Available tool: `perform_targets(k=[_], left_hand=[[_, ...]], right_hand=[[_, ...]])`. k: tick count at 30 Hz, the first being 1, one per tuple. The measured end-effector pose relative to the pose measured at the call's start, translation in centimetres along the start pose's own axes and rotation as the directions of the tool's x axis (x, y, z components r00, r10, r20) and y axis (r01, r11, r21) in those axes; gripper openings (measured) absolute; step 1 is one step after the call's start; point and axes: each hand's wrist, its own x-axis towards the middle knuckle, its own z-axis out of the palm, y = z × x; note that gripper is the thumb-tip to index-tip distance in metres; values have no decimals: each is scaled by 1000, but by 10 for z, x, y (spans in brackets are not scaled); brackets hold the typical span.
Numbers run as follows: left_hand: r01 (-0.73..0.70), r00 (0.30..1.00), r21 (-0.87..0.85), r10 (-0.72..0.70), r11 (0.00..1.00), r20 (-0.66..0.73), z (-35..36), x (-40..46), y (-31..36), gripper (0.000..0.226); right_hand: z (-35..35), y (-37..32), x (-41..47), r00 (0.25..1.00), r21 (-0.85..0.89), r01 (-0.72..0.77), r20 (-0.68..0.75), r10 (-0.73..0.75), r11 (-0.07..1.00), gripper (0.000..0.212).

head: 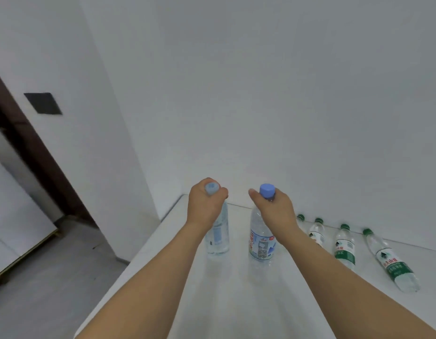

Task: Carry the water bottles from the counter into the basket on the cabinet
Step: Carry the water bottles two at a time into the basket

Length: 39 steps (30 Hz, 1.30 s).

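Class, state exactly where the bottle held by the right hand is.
In the head view, the blue-capped bottle stands centre-right on the white counter, gripped at its neck by the right hand, left of the green-capped bottles.

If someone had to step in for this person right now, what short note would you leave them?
Left hand grips the neck of one blue-capped bottle; right hand grips the neck of the other blue-capped bottle. Whether they are lifted off the white counter is unclear.
Four green-capped bottles stand in a row to the right on the counter.
The basket is out of view, so nothing shows as delivered.
Left: carry these two over, then fetch the green-capped ones.
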Motion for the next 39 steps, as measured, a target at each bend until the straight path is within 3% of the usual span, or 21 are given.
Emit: perform_targets(k=[4,7,13,18,26,33,39], left_hand=[[-8,979,5,9,1000,-204,-91,-24,14,20],[-7,926,30,18,1000,-376,-173,-52,20,16],[66,769,66,-9,996,-640,-332,-134,15,19],[172,602,100,-24,980,-798,-418,-188,15,15],[171,515,86,-15,981,-857,-505,-226,16,12],[208,494,76,-38,975,-869,-573,-197,-3,20],[209,522,66,-54,976,-851,-623,-133,-32,10]], right_hand=[[71,-46,-29,973,-14,118,201,-113,993,24],[135,-84,-68,910,35,196,365,-195,980,23],[250,-148,-173,728,177,256,612,-309,951,23],[313,-181,-250,568,262,236,744,-352,936,19],[390,-216,-310,486,315,270,771,-412,910,21],[461,-236,-308,484,323,200,788,-380,925,17],[541,-252,-282,475,337,192,790,-388,922,15]])
